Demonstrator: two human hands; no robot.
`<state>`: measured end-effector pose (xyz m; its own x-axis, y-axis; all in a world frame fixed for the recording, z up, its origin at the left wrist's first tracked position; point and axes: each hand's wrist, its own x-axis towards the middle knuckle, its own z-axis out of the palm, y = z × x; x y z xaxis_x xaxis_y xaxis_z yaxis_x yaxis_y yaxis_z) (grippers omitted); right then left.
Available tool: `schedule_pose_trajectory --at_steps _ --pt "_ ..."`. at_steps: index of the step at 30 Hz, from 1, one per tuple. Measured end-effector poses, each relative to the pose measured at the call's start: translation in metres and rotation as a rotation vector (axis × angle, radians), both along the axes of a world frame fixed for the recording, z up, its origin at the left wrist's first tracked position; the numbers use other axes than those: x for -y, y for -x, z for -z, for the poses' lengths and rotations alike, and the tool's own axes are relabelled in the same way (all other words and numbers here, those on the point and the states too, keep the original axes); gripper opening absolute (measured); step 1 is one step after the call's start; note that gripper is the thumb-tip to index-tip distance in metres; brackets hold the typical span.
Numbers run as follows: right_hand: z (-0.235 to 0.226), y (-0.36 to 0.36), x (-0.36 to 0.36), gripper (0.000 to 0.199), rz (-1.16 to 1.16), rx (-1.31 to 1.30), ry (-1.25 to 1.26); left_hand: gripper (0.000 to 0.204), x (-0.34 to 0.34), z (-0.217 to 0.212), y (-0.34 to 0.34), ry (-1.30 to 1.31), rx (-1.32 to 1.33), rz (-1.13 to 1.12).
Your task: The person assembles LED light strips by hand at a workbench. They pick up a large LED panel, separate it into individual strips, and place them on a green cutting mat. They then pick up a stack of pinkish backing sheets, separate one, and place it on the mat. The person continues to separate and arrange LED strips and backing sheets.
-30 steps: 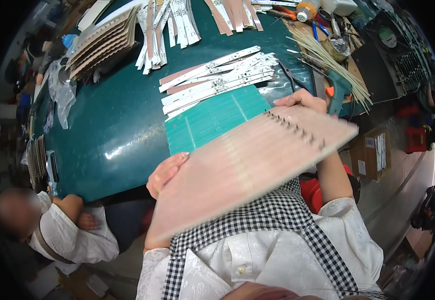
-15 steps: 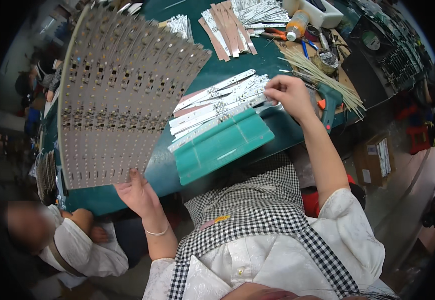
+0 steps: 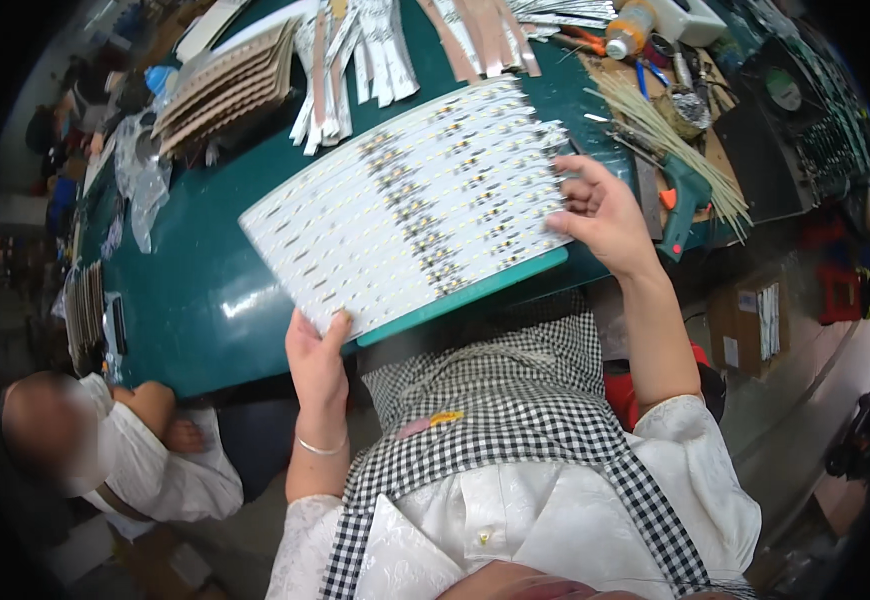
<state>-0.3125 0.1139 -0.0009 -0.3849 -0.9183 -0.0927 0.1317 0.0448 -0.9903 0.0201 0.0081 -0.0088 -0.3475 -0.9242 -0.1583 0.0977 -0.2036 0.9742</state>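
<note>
A white LED circuit board panel (image 3: pixel 425 190), lined with rows of small components and slightly fanned in shape, is tilted over the workbench in front of me. My left hand (image 3: pixel 320 350) pinches its near left corner, thumb on top. At the panel's right edge is my right hand (image 3: pixel 600 210), its thumb on the edge and its fingers curled against it. Beneath the panel a green tray-like holder (image 3: pixel 470 298) shows only along its near side. The white strips on the bench there are mostly hidden by the panel.
Bundles of LED strips (image 3: pixel 380 55) and stacked brown boards (image 3: pixel 235 90) are at the back of the green bench (image 3: pixel 205 300). A green glue gun (image 3: pixel 685 205), thin pale sticks (image 3: pixel 675 150) and a bottle (image 3: pixel 630 28) sit to the right. A person (image 3: pixel 165 450) is at the left.
The panel has swung down and to the right from its raised position, now showing its white face. My left hand moved right with it, and my right hand has come onto its edge.
</note>
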Motion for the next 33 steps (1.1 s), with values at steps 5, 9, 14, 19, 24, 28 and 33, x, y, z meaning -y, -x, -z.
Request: schedule_pose_trajectory --at_steps 5,9,14,19,24,28,33 --pt "-0.003 0.008 0.003 0.050 0.018 -0.156 -0.045 0.045 0.011 -0.005 -0.003 0.011 0.110 0.161" --pt "-0.001 0.015 0.002 0.049 0.042 -0.205 -0.053 0.043 0.023 -0.026 0.002 0.099 0.064 0.150" --pt "0.005 0.015 0.002 0.046 0.069 -0.201 0.008 0.039 0.030 -0.009 0.010 0.112 0.020 0.152" --pt "0.001 0.017 0.002 0.045 0.048 -0.226 0.009 0.034 0.026 -0.011 0.008 0.156 0.050 0.146" --pt "-0.007 0.023 -0.002 0.042 -0.039 -0.277 -0.019 0.033 0.017 -0.015 0.004 0.211 0.161 0.110" --pt "-0.007 0.033 -0.001 0.039 -0.111 -0.401 -0.103 0.034 0.020 -0.014 0.015 0.137 0.042 0.114" --pt "-0.004 0.032 -0.001 0.035 -0.088 -0.509 -0.050 0.038 0.016 -0.005 0.011 0.247 0.136 0.115"
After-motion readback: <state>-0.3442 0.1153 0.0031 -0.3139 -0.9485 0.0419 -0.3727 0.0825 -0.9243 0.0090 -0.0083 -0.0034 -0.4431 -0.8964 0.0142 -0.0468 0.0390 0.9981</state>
